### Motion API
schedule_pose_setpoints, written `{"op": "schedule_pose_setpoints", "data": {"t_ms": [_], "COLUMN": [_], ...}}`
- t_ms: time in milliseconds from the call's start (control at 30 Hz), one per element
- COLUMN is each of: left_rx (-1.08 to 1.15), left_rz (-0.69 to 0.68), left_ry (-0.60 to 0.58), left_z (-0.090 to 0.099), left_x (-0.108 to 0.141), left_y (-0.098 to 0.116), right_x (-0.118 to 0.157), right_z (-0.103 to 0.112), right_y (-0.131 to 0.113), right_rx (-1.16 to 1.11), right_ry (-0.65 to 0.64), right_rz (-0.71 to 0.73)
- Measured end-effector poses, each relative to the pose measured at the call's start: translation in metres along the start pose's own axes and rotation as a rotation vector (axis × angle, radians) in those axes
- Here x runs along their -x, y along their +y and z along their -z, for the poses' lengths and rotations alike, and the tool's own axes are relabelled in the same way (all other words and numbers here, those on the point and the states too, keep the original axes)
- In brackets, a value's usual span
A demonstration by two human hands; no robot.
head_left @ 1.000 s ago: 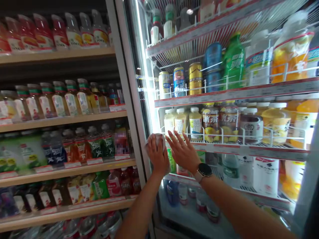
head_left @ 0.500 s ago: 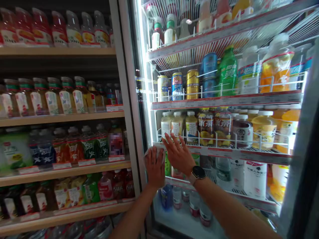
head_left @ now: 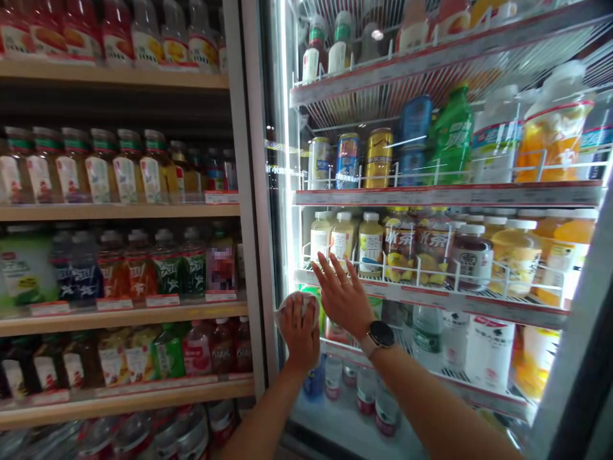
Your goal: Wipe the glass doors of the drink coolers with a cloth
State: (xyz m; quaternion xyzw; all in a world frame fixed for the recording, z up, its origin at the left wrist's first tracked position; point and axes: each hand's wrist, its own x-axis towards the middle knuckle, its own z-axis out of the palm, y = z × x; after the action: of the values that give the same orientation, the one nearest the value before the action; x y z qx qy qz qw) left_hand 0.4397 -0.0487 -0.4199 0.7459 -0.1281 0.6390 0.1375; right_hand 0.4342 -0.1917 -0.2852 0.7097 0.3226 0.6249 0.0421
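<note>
My left hand (head_left: 299,329) presses a crumpled white cloth (head_left: 311,301) flat on the glass door, near the door's left edge by the bright light strip (head_left: 283,140). Higher and just to the right, my right hand (head_left: 343,294) rests with fingers spread against the glass, in front of a shelf edge. It holds nothing. A watch with a dark round face (head_left: 382,333) is on my right wrist. Behind the glass are small tea bottles (head_left: 370,246) with white caps.
Lit fridge shelves hold cans (head_left: 378,158), a green bottle (head_left: 453,137) and large juice bottles (head_left: 554,128). On the left, wooden shelves (head_left: 119,211) carry rows of bottles. A grey frame (head_left: 246,191) stands between them.
My left hand and the cloth have moved slightly down along the glass. My right hand stays in nearly the same place. The view has shifted a little.
</note>
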Motion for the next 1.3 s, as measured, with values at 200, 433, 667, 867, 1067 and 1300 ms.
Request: {"op": "schedule_pose_setpoints", "data": {"t_ms": [200,433,667,867,1067,1300], "left_rx": [-0.033,0.012,0.021,-0.032,-0.017,0.023], "left_rz": [-0.092,0.114,0.026,0.027,-0.077,0.026], "left_ry": [-0.059,0.093,0.071,-0.044,-0.044,0.067], "left_z": [0.002,-0.001,0.003,0.000,0.007,0.004], "left_x": [0.057,-0.087,-0.094,0.010,0.028,-0.096], "left_y": [0.000,0.006,0.005,0.004,0.000,0.000], "right_x": [0.000,-0.001,-0.001,0.001,0.002,0.001], "right_z": [-0.001,0.000,0.000,-0.001,-0.001,0.000], "right_y": [0.001,0.000,0.000,0.001,0.001,0.001], "right_rx": [-0.003,-0.035,-0.007,-0.029,-0.042,-0.037], "right_ry": [-0.003,-0.006,0.004,-0.023,-0.037,-0.002], "right_rz": [0.003,-0.013,-0.003,0.002,0.002,-0.005]}}
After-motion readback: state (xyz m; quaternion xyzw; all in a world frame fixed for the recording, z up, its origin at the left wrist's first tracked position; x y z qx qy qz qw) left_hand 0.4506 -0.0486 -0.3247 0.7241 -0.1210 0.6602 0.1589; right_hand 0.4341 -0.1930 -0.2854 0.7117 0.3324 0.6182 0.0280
